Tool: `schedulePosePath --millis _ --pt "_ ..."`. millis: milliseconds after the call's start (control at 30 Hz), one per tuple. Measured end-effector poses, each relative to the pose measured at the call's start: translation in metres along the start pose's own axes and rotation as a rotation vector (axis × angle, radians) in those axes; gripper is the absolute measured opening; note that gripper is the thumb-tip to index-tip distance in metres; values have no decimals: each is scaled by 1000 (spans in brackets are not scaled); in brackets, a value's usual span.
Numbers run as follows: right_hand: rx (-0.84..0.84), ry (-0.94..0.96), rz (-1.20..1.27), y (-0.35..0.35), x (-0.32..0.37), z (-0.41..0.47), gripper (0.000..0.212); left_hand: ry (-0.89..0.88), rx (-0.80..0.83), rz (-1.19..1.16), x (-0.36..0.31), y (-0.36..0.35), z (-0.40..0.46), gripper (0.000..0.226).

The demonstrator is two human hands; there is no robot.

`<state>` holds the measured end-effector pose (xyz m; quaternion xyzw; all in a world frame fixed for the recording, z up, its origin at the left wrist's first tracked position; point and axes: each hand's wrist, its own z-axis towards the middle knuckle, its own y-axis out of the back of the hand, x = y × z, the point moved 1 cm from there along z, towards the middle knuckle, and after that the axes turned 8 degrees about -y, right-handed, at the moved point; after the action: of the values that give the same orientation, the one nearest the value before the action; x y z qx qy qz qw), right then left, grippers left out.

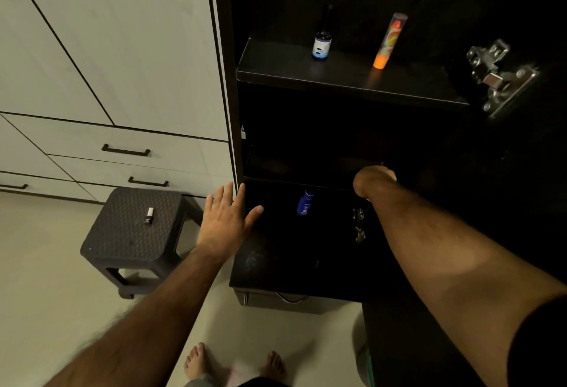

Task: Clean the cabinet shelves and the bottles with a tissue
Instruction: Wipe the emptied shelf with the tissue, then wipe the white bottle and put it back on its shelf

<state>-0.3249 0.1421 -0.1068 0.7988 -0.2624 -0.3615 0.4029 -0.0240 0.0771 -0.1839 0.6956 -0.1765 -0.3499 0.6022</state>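
Note:
An open dark cabinet stands in front of me. Its upper shelf [276, 70] carries a small dark dropper bottle [321, 44] and an orange tube [389, 41]. A blue bottle [305, 202] stands on the lowest shelf [260, 267]. My left hand [225, 224] is flat with fingers spread, touching the cabinet's left edge. My right hand [372, 176] reaches into the dark middle shelf; its fingers are hidden, and no tissue shows.
A dark plastic stool [122, 242] with a small white-capped bottle [149, 216] stands on the floor at the left. Pale drawers [122, 153] and cupboard doors fill the left wall. A metal hinge [498, 79] sits on the open door at right. My bare feet [196, 362] are below.

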Motion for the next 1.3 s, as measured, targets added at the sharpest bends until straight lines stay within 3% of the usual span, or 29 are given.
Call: schedulePosePath --millis 133,267,367,467,600,767,1000,1200,1300 --pt "86 -76 101 -4 -4 -31 14 13 30 -14 -5 2 -1 93" --pt "206 -24 296 -37 5 -52 9 -5 32 -22 -7 -4 -4 97" --pt "94 44 482 -84 24 -69 23 -2 53 -8 -8 -11 -8 94" --pt "-12 177 727 -114 44 -78 13 12 51 18 -7 -11 -14 90" --pt "36 229 1000 -124 65 -72 11 62 59 29 5 -6 -30 82" --pt "215 251 1264 -126 97 -83 10 123 53 40 35 -3 -51 79" --pt "338 268 1381 -135 167 -105 6 201 104 37 84 0 -69 73" --pt "334 271 1388 -117 237 -123 16 219 123 9 151 3 -75 70" --pt "284 251 1352 -109 281 -133 32 226 121 -33 198 9 -75 68"
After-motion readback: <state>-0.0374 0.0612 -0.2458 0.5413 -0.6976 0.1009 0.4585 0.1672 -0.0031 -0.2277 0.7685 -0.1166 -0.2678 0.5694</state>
